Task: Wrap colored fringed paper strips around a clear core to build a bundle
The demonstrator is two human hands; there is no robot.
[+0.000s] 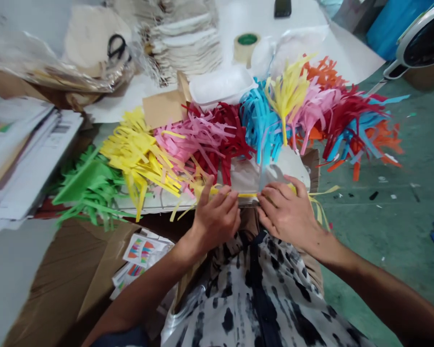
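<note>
Between my two hands runs a thin, tightly rolled middle of a yellow paper tassel [247, 195], its loose strips fanning out past both hands. My left hand [217, 212] is closed on its left part, with the index finger raised. My right hand [284, 207] pinches the right part, fingers curled. Just beyond lie heaps of tassels along the table edge: green [90, 188], yellow [133, 149], pink [195, 135], dark red [235, 130] and blue [262, 115]. Another yellow tassel [289, 91] rests on top at the right.
Behind the tassels stand a white tray [222, 86] and a tape roll [246, 46]. Stacked cloth [188, 43] and scissors [116, 46] are farther back. Papers [32, 159] lie at left, a cardboard box [75, 270] below. A fan [425, 38] stands at right.
</note>
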